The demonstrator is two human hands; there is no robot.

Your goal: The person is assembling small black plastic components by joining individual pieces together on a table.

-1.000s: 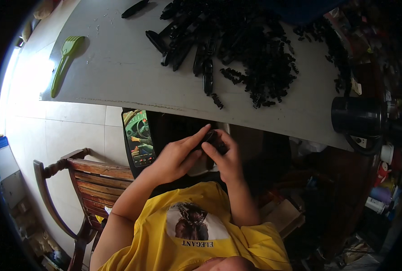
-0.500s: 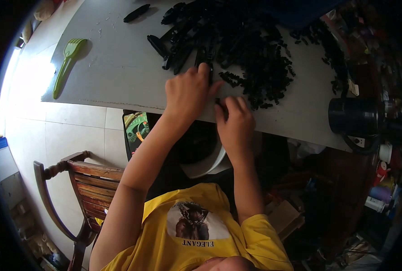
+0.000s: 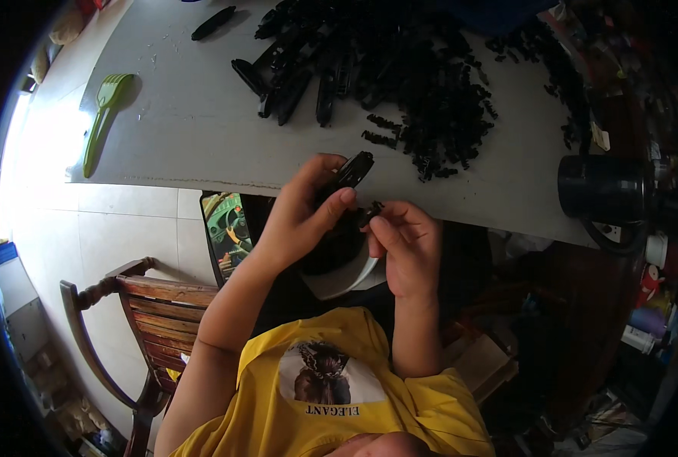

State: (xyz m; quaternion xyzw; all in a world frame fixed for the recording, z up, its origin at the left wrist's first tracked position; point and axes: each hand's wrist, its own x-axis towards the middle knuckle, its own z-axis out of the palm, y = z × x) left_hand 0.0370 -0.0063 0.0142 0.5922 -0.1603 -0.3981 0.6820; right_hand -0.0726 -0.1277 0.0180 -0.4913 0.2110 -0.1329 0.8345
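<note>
My left hand (image 3: 297,221) is closed around a long black plastic casing (image 3: 355,167), whose far end sticks out past the fingers above the table's near edge. Close beside it, my right hand (image 3: 409,255) pinches a small, jagged black plastic piece (image 3: 372,212) between thumb and fingers. A small gap seems to part the two pieces. Farther off lie similar long black casings (image 3: 325,99) in a heap. To their right spreads a pile of small jagged black pieces (image 3: 438,141), with two short strips at its left edge.
The grey table (image 3: 194,137) carries a green fork-shaped tool (image 3: 101,126) at left and a lone casing (image 3: 214,23) behind. At right stands a dark mug (image 3: 602,190). Below the edge are a white-rimmed container (image 3: 346,283) and a colourful picture panel (image 3: 228,232). A wooden chair (image 3: 160,320) stands left.
My left hand has drawn back from the heap with a casing now raised in it. My right hand has come off the table edge toward me, turned up, with a small jagged piece showing.
</note>
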